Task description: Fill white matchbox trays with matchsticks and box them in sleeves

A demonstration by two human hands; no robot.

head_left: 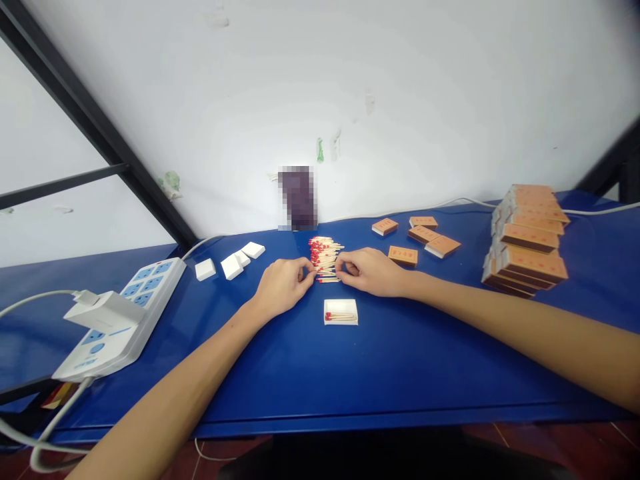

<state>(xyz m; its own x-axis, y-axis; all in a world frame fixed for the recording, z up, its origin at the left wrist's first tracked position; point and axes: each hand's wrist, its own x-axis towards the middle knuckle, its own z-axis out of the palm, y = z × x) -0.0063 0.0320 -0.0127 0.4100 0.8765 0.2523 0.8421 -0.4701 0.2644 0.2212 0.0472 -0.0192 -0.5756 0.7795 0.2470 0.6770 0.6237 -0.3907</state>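
Observation:
A pile of red-headed matches (325, 253) lies on the blue table (300, 373). At its left side my left hand (286, 283) has thumb and forefinger pinched at the match heads. My right hand (370, 270) is pinched at the plain ends on the right side. Whatever lies between the fingertips of either hand is too small to make out. Just in front of the pile sits an open white matchbox tray (341, 307) with a few matches along its near side, heads to the left.
Several white trays (231, 267) lie at the left, beside a white power strip (150, 293) with a plugged-in adapter (107, 312). Loose orange matchboxes (403, 255) lie right of the pile; a tall matchbox stack (530, 240) stands farther right. A white wall is behind.

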